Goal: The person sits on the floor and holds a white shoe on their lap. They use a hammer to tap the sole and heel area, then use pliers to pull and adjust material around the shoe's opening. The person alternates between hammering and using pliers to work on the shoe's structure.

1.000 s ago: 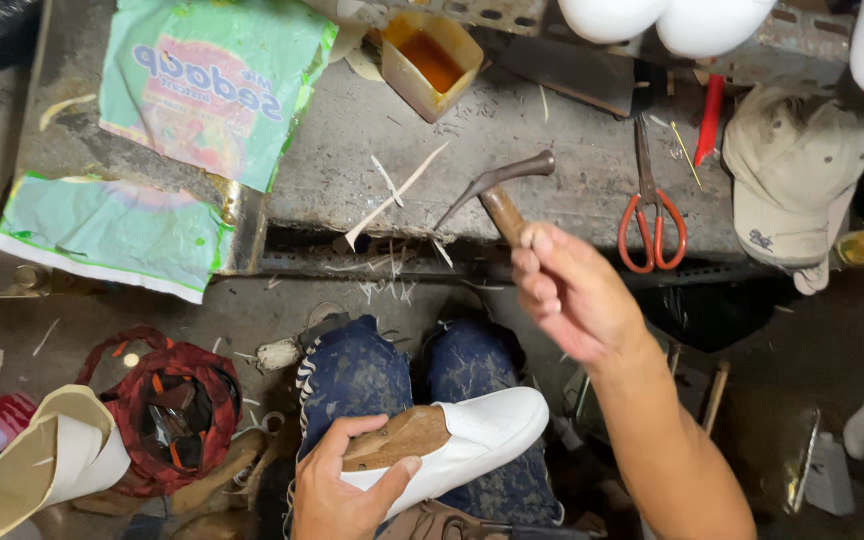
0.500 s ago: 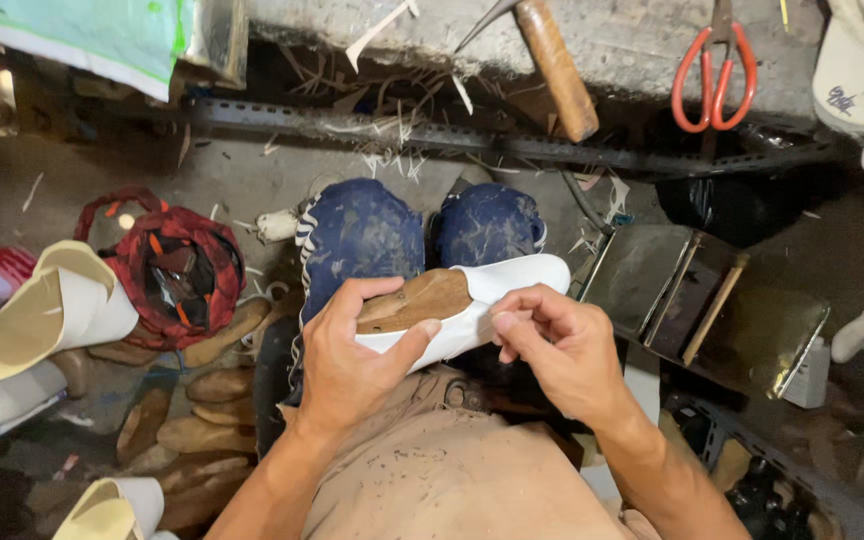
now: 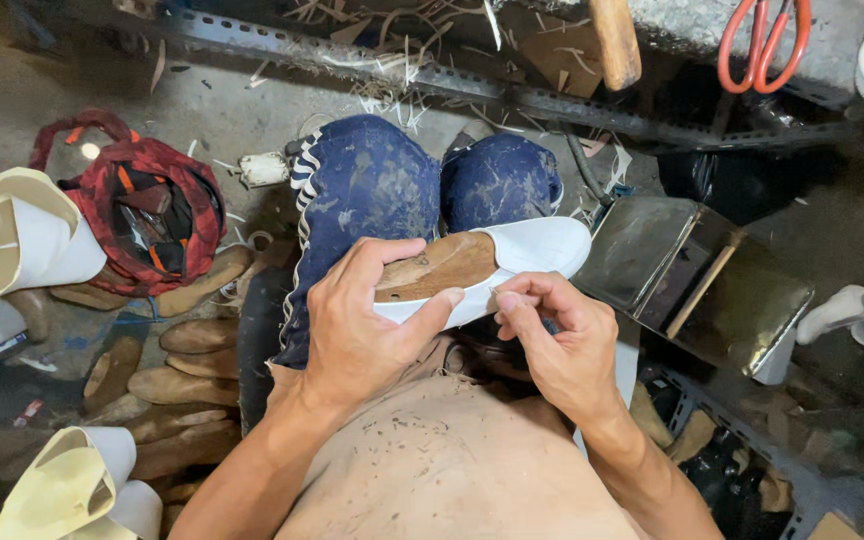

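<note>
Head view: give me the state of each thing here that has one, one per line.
White shoe: on a wooden form, lying across the knees, held.
Left hand: grip closed round the shoe's middle.
Right hand: fingertips pinching the shoe's lower edge.
Scissors: red handles, lying on the bench; blades out of view.
Red bag: open, on the floor.

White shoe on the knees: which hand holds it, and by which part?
The left hand grips the white shoe around its heel end; the right hand pinches its lower edge near the middle.
</note>
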